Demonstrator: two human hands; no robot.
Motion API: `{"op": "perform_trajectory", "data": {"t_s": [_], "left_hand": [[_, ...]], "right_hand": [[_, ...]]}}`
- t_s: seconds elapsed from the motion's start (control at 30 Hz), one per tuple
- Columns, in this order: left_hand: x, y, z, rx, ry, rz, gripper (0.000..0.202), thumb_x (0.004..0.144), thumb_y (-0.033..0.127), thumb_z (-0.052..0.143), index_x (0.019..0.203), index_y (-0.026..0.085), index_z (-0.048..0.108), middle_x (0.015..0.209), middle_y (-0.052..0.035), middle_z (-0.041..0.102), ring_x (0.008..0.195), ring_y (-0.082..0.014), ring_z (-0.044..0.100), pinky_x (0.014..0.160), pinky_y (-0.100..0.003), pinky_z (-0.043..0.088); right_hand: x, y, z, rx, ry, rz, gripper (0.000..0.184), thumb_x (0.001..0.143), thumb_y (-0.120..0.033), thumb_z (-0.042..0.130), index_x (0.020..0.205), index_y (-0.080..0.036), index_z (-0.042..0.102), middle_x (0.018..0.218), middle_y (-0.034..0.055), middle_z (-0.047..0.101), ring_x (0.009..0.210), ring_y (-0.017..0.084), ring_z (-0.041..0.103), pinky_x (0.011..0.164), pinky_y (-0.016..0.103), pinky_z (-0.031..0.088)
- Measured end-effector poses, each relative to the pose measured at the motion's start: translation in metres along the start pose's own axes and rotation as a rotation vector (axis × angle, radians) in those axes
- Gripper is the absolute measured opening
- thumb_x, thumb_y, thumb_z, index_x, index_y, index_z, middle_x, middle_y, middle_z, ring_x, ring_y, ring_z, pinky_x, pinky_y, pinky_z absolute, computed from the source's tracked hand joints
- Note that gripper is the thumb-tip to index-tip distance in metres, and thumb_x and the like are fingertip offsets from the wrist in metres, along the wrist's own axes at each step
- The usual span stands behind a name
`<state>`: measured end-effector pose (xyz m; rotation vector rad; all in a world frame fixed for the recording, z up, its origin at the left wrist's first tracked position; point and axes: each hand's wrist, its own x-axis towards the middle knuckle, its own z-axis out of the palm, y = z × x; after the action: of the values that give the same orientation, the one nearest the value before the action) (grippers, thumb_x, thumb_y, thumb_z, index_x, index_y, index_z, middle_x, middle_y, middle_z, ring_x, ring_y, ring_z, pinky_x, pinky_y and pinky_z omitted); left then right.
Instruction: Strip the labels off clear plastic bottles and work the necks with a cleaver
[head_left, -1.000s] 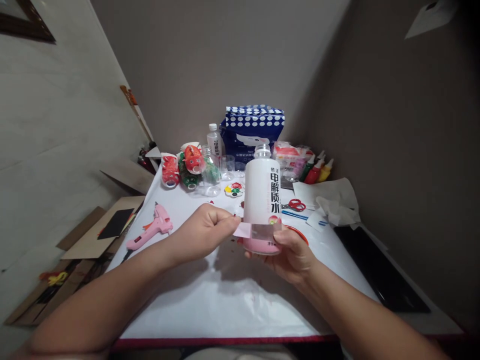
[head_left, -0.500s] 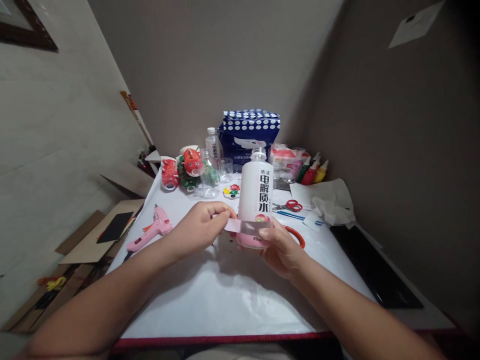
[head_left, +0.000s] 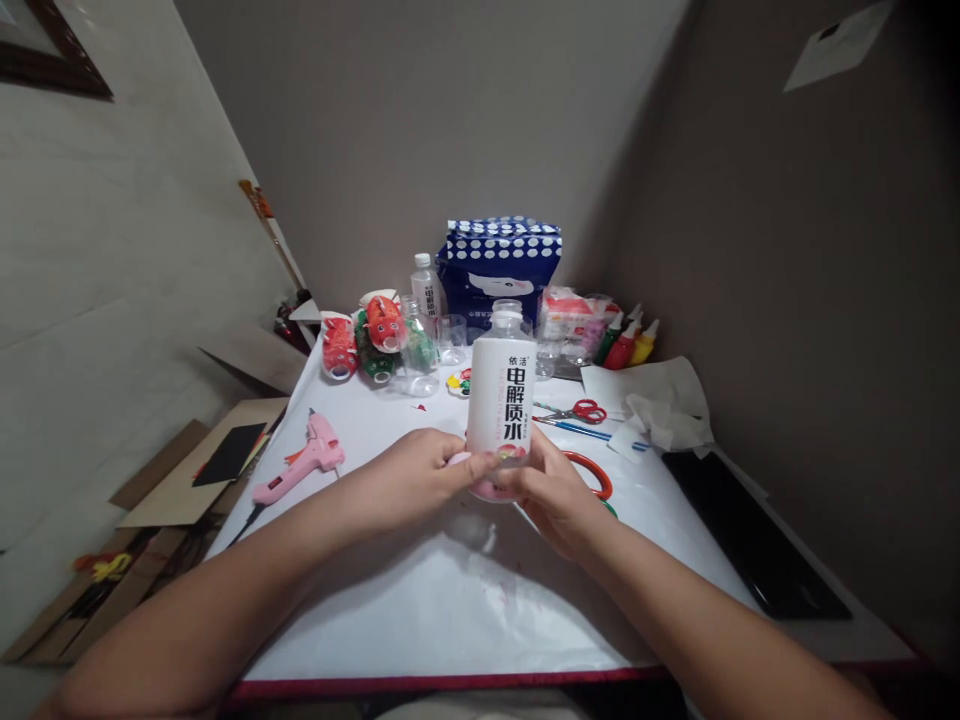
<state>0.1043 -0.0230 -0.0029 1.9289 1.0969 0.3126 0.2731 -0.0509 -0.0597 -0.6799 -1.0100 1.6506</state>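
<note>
A clear plastic bottle (head_left: 496, 385) with a white label and dark printed characters stands upright between my hands, above the table. My left hand (head_left: 416, 480) closes on its lower left side, the thumb pressed flat across the front near the base. From the right, my right hand (head_left: 559, 495) grips the lower part of the bottle, its thumb meeting the left one. The pale strip around the base is mostly covered by my thumbs. Fingers behind the bottle are hidden.
A pink glue gun (head_left: 304, 460) lies left. Right are red-handled scissors (head_left: 587, 411), an orange ring (head_left: 596, 472), crumpled paper (head_left: 667, 410) and a black panel (head_left: 750, 540). Behind stand red fish-like figures (head_left: 385, 322), a cut bottle (head_left: 418, 365), a blue bag (head_left: 499, 265) and paint bottles (head_left: 622, 345).
My left hand has moved right and pressed the strip's loose end against the bottle. The bottle has shifted slightly left and its label has turned a little.
</note>
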Motion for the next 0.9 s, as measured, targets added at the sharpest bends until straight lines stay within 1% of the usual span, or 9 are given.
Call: {"op": "perform_trajectory", "data": {"t_s": [0.17, 0.27, 0.43, 0.5, 0.6, 0.67, 0.73, 0.8, 0.9], "left_hand": [[-0.004, 0.002, -0.001, 0.084, 0.013, 0.055, 0.045, 0.088, 0.045, 0.041, 0.07, 0.013, 0.067, 0.057, 0.0015, 0.05, 0.054, -0.0102, 0.038, 0.05, -0.021, 0.028], [-0.008, 0.008, -0.001, -0.001, -0.057, 0.088, 0.044, 0.09, 0.042, 0.04, 0.069, 0.013, 0.065, 0.058, 0.0017, 0.05, 0.055, -0.0098, 0.039, 0.052, -0.021, 0.03], [-0.018, 0.019, -0.002, -0.084, -0.149, 0.108, 0.047, 0.09, 0.042, 0.04, 0.059, 0.013, 0.058, 0.051, 0.0043, 0.036, 0.049, -0.0075, 0.027, 0.046, -0.021, 0.022], [-0.022, 0.021, -0.003, -0.112, -0.184, 0.113, 0.048, 0.091, 0.043, 0.04, 0.06, 0.012, 0.061, 0.049, 0.0049, 0.032, 0.047, -0.0071, 0.023, 0.044, -0.022, 0.019], [-0.024, 0.021, -0.005, -0.184, -0.223, 0.144, 0.047, 0.092, 0.043, 0.038, 0.069, 0.013, 0.067, 0.045, 0.0055, 0.034, 0.043, -0.007, 0.022, 0.043, -0.022, 0.02], [-0.022, 0.018, -0.006, -0.259, -0.195, 0.15, 0.046, 0.091, 0.043, 0.039, 0.067, 0.014, 0.065, 0.043, 0.0053, 0.037, 0.041, -0.0067, 0.024, 0.042, -0.022, 0.021], [-0.015, 0.012, -0.007, -0.367, -0.105, 0.135, 0.046, 0.09, 0.044, 0.041, 0.058, 0.014, 0.055, 0.047, 0.0036, 0.044, 0.041, -0.0058, 0.03, 0.042, -0.021, 0.022], [-0.006, 0.006, -0.007, -0.462, 0.002, 0.097, 0.046, 0.089, 0.045, 0.043, 0.054, 0.015, 0.046, 0.054, 0.001, 0.052, 0.04, -0.004, 0.033, 0.041, -0.02, 0.022], [0.007, -0.003, -0.009, -0.486, 0.006, -0.011, 0.029, 0.087, 0.038, 0.045, 0.074, 0.014, 0.054, 0.058, 0.0016, 0.057, 0.036, -0.0027, 0.03, 0.039, -0.018, 0.022]], "right_hand": [[-0.001, 0.004, -0.001, 0.024, -0.018, 0.012, 0.052, 0.069, -0.031, 0.077, 0.113, -0.022, 0.05, 0.1, 0.0041, 0.065, 0.088, 0.018, 0.063, 0.078, 0.033, 0.051], [-0.002, 0.006, 0.001, 0.049, -0.022, 0.042, 0.05, 0.068, -0.03, 0.079, 0.109, -0.02, 0.053, 0.092, 0.0028, 0.066, 0.08, 0.016, 0.064, 0.072, 0.031, 0.052], [-0.004, 0.006, 0.005, 0.155, -0.174, 0.119, 0.032, 0.066, -0.034, 0.078, 0.088, -0.013, 0.065, 0.072, 0.0016, 0.064, 0.063, 0.012, 0.06, 0.061, 0.024, 0.051], [-0.005, 0.006, 0.004, 0.169, -0.198, 0.143, 0.035, 0.065, -0.039, 0.077, 0.085, -0.012, 0.067, 0.069, 0.0022, 0.064, 0.06, 0.012, 0.059, 0.057, 0.024, 0.051], [-0.007, 0.005, -0.001, 0.224, -0.296, 0.186, 0.049, 0.062, -0.05, 0.075, 0.092, -0.012, 0.067, 0.074, 0.006, 0.066, 0.063, 0.015, 0.06, 0.051, 0.025, 0.052], [-0.007, 0.004, -0.005, 0.294, -0.399, 0.206, 0.058, 0.063, -0.055, 0.072, 0.102, -0.012, 0.065, 0.082, 0.0085, 0.066, 0.069, 0.017, 0.061, 0.049, 0.024, 0.052], [-0.007, 0.003, -0.006, 0.351, -0.455, 0.195, 0.059, 0.066, -0.053, 0.07, 0.108, -0.013, 0.063, 0.091, 0.0087, 0.064, 0.075, 0.018, 0.06, 0.05, 0.024, 0.053], [-0.006, 0.002, -0.005, 0.357, -0.422, 0.15, 0.055, 0.069, -0.05, 0.067, 0.11, -0.013, 0.063, 0.097, 0.0081, 0.061, 0.081, 0.018, 0.06, 0.055, 0.026, 0.054], [-0.004, -0.001, -0.004, 0.313, -0.312, 0.072, 0.052, 0.073, -0.048, 0.064, 0.112, -0.015, 0.063, 0.102, 0.0085, 0.063, 0.089, 0.02, 0.06, 0.069, 0.03, 0.055]]}}
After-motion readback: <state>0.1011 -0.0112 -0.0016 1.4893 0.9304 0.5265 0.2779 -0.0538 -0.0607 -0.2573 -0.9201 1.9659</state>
